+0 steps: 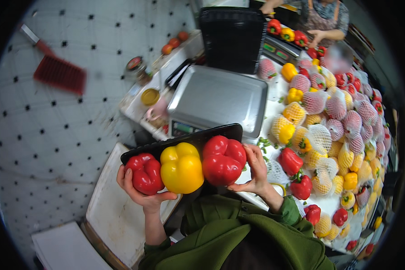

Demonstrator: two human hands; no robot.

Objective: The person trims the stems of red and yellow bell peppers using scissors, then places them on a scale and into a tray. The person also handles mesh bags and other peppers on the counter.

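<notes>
A black plastic tray (234, 131) is held up in front of my body, between me and a steel-topped weighing scale (219, 94). Three bell peppers sit in it side by side: a red pepper (144, 173) on the left, a yellow pepper (182, 168) in the middle, and a larger red pepper (223, 160) on the right. My left hand (140, 194) grips the tray's left end, its fingers around the left red pepper. My right hand (256, 170) holds the other end, fingers against the right red pepper. The tray's underside is hidden.
Peppers, many in foam net sleeves (335, 104), cover the white table at right. A black tray stack (233, 38) stands behind the scale. A co-worker (324, 25) handles peppers beyond. At left are a red brush (59, 72), a glass jar (140, 71) and a white foam box (121, 216).
</notes>
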